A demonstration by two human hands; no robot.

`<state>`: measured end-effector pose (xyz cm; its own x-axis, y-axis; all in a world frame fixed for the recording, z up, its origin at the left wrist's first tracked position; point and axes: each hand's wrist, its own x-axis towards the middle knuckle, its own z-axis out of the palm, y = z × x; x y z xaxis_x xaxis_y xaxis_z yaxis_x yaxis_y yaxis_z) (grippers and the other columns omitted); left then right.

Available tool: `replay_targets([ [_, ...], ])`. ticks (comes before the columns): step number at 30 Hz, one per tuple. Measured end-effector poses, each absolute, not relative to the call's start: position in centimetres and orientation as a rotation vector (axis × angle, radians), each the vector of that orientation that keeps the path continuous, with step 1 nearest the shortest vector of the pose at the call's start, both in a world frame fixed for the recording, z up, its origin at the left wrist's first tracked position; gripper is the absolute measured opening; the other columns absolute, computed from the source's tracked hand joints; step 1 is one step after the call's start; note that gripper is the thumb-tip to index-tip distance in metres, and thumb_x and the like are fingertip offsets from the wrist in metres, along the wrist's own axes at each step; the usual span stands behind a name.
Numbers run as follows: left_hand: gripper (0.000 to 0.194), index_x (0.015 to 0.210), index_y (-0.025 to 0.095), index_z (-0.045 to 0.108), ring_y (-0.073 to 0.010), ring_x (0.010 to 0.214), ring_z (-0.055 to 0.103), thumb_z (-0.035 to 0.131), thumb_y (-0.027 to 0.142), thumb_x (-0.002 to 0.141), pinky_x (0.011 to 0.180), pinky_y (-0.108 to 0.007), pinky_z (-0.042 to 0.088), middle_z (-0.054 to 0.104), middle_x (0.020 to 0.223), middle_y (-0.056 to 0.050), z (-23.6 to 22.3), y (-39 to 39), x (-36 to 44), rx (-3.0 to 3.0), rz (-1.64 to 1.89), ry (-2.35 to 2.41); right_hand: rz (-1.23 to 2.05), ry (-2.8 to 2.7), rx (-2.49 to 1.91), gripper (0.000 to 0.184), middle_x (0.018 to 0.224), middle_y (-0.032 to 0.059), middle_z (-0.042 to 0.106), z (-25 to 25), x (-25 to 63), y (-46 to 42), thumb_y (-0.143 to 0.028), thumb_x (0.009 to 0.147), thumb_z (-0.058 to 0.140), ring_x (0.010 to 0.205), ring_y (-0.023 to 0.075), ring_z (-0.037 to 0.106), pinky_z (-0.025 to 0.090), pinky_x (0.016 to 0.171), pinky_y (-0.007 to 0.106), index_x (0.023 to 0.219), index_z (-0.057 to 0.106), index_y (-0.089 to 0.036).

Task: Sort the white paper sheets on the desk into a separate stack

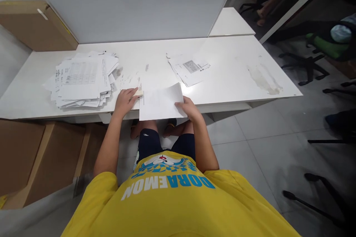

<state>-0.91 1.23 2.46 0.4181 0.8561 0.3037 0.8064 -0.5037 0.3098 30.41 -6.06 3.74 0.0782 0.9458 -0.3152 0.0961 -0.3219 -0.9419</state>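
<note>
While the left hand presses a small beige block at the blank white paper sheet's left edge, right hand pinches its right edge, likely steadying it. Messy printed-paper pile lies left of the sheet.

Bare table between paper heap left and small sheet stack right.

On the bench we see a paper stack left, loose sheets right, one sheet at the near edge between them.
</note>
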Motion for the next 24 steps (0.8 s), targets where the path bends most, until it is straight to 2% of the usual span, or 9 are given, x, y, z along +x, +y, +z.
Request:
replay_targets([
  [4,0.051,0.138,0.017,0.056,-0.0286,0.12,0.054,0.031,0.04,0.101,0.106,-0.044,0.041,0.063,0.135,-0.011,3.5,1.6,-1.1,2.591,0.533,1.42,1.414,-0.962,-1.519,0.031,0.092,0.0067,0.072,3.5,30.6,-5.8,-0.032,0.064,0.064,0.083,0.0249,0.063,0.05,0.074,0.035,0.091,0.065,-0.017],
  [9,0.051,0.132,0.016,0.062,-0.0283,0.129,0.049,0.035,0.044,0.099,0.11,-0.044,0.04,0.064,0.133,-0.01,4.4,1.9,-1.1,2.514,0.397,1.423,1.451,-0.858,-1.452,0.033,0.086,0.007,0.071,2.6,30.6,-5.3,-0.036,0.063,0.067,0.078,0.024,0.064,0.05,0.07,0.034,0.089,0.065,-0.016],
  [15,0.052,0.129,0.017,0.065,-0.0283,0.128,0.052,0.036,0.047,0.097,0.112,-0.045,0.04,0.067,0.129,-0.011,3.5,2.2,-1.3,2.472,0.532,1.438,1.35,-0.943,-1.443,0.029,0.079,0.0045,0.068,1.5,30.4,-6.0,-0.039,0.065,0.061,0.076,0.0223,0.06,0.048,0.07,0.033,0.083,0.063,-0.016],
  [18,0.051,0.133,0.022,0.062,-0.03,0.139,0.043,0.035,0.049,0.098,0.121,-0.053,0.024,0.059,0.141,-0.008,2.7,2.2,-1.1,2.455,0.656,1.506,1.158,-1.116,-1.501,0.028,0.08,0.0041,0.067,2.0,31.3,-7.6,-0.041,0.072,0.056,0.078,0.0229,0.059,0.047,0.072,0.034,0.082,0.062,-0.017],
  [21,0.052,0.136,0.025,0.06,-0.0335,0.153,0.018,0.037,0.054,0.098,0.123,-0.061,0.001,0.045,0.155,-0.006,2.6,1.4,-0.5,2.43,0.859,1.611,0.94,-1.399,-1.499,0.026,0.08,0.0032,0.066,3.6,32.8,-9.6,-0.042,0.081,0.053,0.08,0.0235,0.059,0.046,0.075,0.035,0.084,0.063,-0.018],
  [23,0.058,0.137,0.025,0.059,-0.0344,0.155,0.006,0.042,0.06,0.095,0.123,-0.061,-0.003,0.039,0.158,-0.008,3.0,-0.1,0.2,2.349,1.072,1.616,0.917,-1.522,-1.423,0.028,0.081,0.0031,0.066,4.7,33.5,-10.6,-0.045,0.084,0.054,0.08,0.0235,0.059,0.046,0.075,0.034,0.085,0.064,-0.019],
  [24,0.063,0.14,0.024,0.057,-0.0342,0.155,0.005,0.044,0.064,0.093,0.123,-0.059,0.0,0.038,0.159,-0.009,3.3,-1.2,0.6,2.254,1.189,1.571,0.936,-1.538,-1.382,0.03,0.081,0.0033,0.066,5.1,33.6,-10.9,-0.046,0.085,0.055,0.08,0.0233,0.06,0.046,0.075,0.033,0.084,0.064,-0.018],
])
